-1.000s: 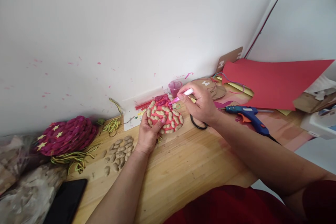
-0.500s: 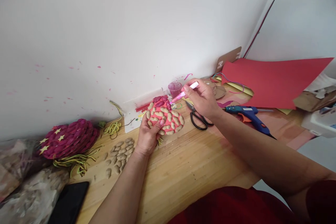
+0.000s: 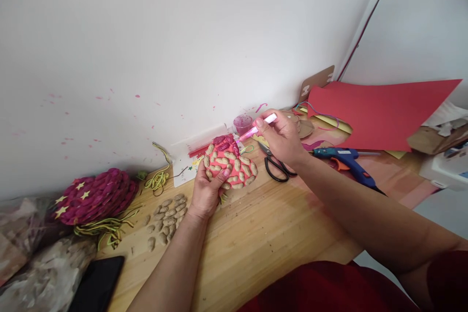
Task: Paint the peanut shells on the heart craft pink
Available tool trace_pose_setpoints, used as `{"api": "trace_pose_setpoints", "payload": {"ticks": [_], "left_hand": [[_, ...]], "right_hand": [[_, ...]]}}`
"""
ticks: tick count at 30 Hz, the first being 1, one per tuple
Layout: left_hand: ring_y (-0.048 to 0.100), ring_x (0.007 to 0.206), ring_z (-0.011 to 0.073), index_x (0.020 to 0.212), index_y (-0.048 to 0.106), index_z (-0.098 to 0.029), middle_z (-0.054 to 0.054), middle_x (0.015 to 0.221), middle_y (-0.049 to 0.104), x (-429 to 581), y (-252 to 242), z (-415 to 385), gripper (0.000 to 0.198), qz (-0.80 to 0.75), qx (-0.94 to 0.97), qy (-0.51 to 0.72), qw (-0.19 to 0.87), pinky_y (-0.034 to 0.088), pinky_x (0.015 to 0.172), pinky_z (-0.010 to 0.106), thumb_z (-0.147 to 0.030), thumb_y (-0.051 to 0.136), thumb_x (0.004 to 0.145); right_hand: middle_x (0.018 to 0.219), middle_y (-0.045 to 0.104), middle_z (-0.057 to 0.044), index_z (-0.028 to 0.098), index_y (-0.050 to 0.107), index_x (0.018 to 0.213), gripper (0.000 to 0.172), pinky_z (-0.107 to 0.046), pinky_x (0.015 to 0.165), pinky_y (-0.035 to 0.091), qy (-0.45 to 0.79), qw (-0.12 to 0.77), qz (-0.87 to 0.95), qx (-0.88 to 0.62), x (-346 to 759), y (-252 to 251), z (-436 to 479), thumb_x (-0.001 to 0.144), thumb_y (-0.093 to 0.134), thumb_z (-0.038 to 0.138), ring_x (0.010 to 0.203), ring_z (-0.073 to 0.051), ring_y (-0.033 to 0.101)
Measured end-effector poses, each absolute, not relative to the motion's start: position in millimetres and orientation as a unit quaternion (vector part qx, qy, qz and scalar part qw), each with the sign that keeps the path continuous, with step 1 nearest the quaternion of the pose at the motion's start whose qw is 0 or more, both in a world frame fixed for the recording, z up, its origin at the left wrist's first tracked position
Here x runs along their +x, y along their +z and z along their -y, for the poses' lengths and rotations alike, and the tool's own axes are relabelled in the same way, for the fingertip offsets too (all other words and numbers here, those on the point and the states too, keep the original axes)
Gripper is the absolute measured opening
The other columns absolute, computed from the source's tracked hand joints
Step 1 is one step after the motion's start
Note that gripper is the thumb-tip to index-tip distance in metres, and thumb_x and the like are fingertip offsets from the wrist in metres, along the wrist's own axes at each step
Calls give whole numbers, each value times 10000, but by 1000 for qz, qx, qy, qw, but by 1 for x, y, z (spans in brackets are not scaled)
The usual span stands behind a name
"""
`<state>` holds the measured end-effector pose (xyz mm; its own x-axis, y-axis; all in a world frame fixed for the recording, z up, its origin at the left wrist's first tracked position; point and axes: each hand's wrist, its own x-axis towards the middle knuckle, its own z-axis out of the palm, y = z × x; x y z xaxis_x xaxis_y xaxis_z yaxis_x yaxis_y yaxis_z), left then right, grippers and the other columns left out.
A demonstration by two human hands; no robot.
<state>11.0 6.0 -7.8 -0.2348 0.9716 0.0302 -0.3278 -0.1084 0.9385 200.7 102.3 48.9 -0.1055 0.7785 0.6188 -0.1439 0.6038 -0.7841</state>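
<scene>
My left hand grips the lower left edge of a red gourd-shaped card with peanuts glued on it, thumb on top. Magenta paint covers the peanuts at its upper end; the lower ones are plain tan. Between the thumb and fingers of my right hand is a slim paintbrush with a white handle and pink-stained lower part. Its tip is at the card's upper right edge; whether it touches is too small to tell. Just behind stands a clear plastic cup smeared with pink paint.
Black-handled scissors and a blue glue gun lie right, before a large red paper sheet. Left are loose peanuts, yellow-green cords, stacked magenta peanut pieces with stars, plastic bags and a black phone.
The painted upper end of the card has tilted a little and sits slightly lower. The paintbrush and both hands have hardly moved.
</scene>
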Motion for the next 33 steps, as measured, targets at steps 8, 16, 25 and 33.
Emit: {"api": "trace_pose_setpoints", "payload": {"ticks": [8, 16, 25, 33], "left_hand": [[523, 462, 62, 1148, 610, -259, -40, 772, 658, 8, -17, -10, 612, -443, 380, 656, 478, 380, 369, 153, -322, 954, 646], [505, 468, 51, 1157, 613, -263, -41, 789, 651, 9, -14, -9, 620, -434, 373, 663, 482, 367, 371, 150, -312, 956, 643], [501, 454, 48, 1184, 601, -263, -61, 756, 623, 9, -10, -7, 652, -434, 359, 661, 496, 330, 352, 137, -318, 953, 638], [445, 449, 42, 1208, 601, -274, -83, 704, 553, 9, -4, -4, 690, -422, 344, 655, 524, 305, 341, 127, -305, 959, 619]], "right_hand": [[759, 636, 20, 206, 621, 915, 258, -240, 649, 524, 335, 617, 672, -237, 203, 50, -102, 965, 661, 456, 685, -106, 612], [780, 636, 18, 214, 628, 919, 228, -260, 698, 518, 337, 616, 673, -231, 204, 51, -99, 978, 650, 434, 716, -112, 606], [762, 640, 17, 212, 627, 915, 270, -251, 658, 500, 334, 622, 669, -234, 202, 54, -96, 972, 647, 475, 685, -108, 588], [758, 607, 12, 222, 611, 918, 298, -270, 647, 480, 342, 623, 668, -222, 200, 59, -89, 965, 642, 515, 687, -124, 555]]}}
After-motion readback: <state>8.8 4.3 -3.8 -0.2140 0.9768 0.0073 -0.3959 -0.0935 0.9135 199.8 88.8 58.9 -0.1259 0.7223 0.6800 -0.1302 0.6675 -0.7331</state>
